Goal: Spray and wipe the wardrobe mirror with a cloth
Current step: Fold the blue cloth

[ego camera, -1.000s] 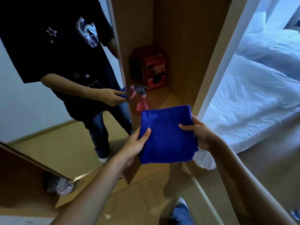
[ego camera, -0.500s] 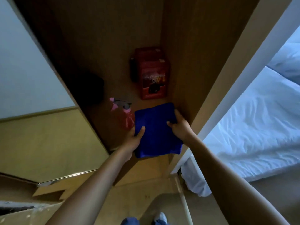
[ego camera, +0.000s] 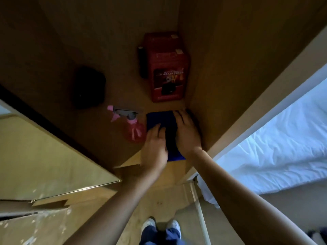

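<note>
A folded blue cloth (ego camera: 161,121) lies flat on the wardrobe's wooden floor, against the right inner wall. My left hand (ego camera: 154,147) rests on its left part with the fingers laid flat. My right hand (ego camera: 187,133) presses down on its right part, fingers straight and pointing inward. Both hands hide most of the cloth. A pink spray bottle (ego camera: 131,126) with a grey trigger stands just left of the cloth, close to my left hand. The wardrobe mirror door (ego camera: 40,156) stands open at the left and reflects the floor.
A red box (ego camera: 166,68) stands at the back right corner of the wardrobe. A dark round object (ego camera: 88,87) sits at the back left. A bed with white sheets (ego camera: 276,144) is on the right. My shoes (ego camera: 161,225) are on the floor below.
My hands have lowered the cloth from the air onto the wardrobe floor beside the spray bottle and now lie flat on it. The view has tilted down into the wardrobe.
</note>
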The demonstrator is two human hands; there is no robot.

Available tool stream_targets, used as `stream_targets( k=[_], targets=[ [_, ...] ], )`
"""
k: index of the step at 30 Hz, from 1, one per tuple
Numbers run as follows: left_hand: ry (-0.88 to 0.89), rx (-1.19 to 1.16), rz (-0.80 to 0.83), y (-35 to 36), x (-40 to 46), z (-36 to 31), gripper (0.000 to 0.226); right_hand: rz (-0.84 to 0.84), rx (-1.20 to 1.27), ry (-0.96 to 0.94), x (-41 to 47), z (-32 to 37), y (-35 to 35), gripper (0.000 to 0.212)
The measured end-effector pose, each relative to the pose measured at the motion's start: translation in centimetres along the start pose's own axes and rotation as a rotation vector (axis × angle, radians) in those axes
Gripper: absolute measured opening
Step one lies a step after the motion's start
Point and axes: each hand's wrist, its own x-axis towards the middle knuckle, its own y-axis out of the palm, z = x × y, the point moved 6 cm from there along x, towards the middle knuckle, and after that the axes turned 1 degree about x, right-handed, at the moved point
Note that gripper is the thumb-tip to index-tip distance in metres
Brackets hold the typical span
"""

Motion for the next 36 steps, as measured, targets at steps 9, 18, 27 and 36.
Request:
stream_targets(
  k=[9,18,27,36],
  targets=[
    [0.134,0.065,0.245,7.5,3.8,3.4,0.059,0.165,-0.173,-0.038,0.6,-2.0,5.4,0.075],
    [0.043,0.12,0.187,7.1,5.9,3.4,0.07,0.176,-0.205,-0.044,3.7,-2.2,5.5,0.057],
    [0.045,0.175,0.206,7.6,6.3,3.7,0.067,0.169,-0.235,-0.064,4.4,-2.2,5.6,0.074],
    [0.01,0.199,0.24,7.1,6.0,3.6,0.054,0.19,-0.236,-0.074,4.0,-2.1,5.6,0.056]
  ],
)
